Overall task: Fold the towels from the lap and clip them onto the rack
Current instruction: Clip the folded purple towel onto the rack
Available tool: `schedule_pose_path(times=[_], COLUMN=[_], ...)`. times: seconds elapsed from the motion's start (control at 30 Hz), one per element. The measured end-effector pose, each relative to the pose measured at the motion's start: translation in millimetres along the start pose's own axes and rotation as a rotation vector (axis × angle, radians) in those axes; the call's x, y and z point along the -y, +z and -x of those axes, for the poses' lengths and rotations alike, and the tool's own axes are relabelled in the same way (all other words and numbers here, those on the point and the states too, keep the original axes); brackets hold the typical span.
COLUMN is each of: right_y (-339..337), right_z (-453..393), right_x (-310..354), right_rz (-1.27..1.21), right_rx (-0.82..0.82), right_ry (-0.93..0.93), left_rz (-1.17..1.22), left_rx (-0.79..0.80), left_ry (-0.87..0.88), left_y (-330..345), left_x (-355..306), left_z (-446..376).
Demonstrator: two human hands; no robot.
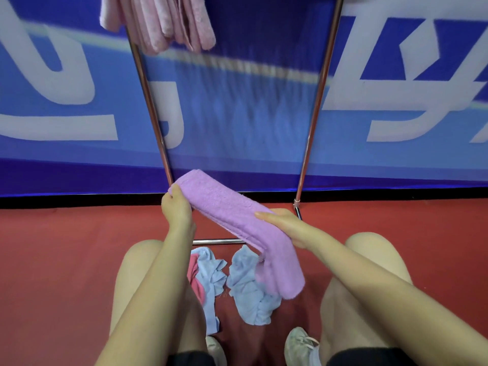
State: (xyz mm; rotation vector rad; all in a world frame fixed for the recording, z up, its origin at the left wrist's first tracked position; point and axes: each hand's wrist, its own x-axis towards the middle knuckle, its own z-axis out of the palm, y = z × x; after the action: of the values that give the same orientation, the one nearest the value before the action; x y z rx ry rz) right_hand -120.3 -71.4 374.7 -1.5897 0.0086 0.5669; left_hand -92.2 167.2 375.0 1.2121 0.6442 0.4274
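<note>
Large white characters are running across the blue banner (79,101) behind the rack, too cropped and blurred to be read. The rack (315,101) is showing two slanted metal poles and a low crossbar near the floor, and the wide gap between the poles is standing open above the red floor (66,247). Pink towels (163,22) are hanging at the top left of the rack, reaching out of the frame. The purple towel (227,207) is folded into a long, thick, fluffy strip, stretching between the hands in front of the rack's lower part, above the knees. The left hand (177,207) is gripping its far end with curled fingers, beside the left pole. The right hand (280,220) is lying flat across the strip with straight fingers, and the near end is drooping over it. Light blue towels (248,286) are lying crumpled between the legs, with a pink cloth (195,278) tucked beside them.
</note>
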Motion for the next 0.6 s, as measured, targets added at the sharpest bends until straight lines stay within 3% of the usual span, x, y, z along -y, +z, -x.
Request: schedule_pose_path(times=[0.23,0.4,0.6], right_y=[-8.3,-6.7,-10.8], right_z=[21.8,48.2,69.2], right_x=[41.0,95.1,176.7], right_rz=[0.123,0.511,0.773], right_rx=[0.004,-0.034,-0.047], right_ry=[-0.114,-0.23,-0.305], left_rz=[0.074,-0.409,-0.487], left_rx=[0.124,0.199,0.68], left_ry=[-0.198,0.016,0.344], left_y=[-6.3,-3.3,40.1], left_x=[-2.5,-14.0,-80.2], left_z=[5.8,27.3,79.1])
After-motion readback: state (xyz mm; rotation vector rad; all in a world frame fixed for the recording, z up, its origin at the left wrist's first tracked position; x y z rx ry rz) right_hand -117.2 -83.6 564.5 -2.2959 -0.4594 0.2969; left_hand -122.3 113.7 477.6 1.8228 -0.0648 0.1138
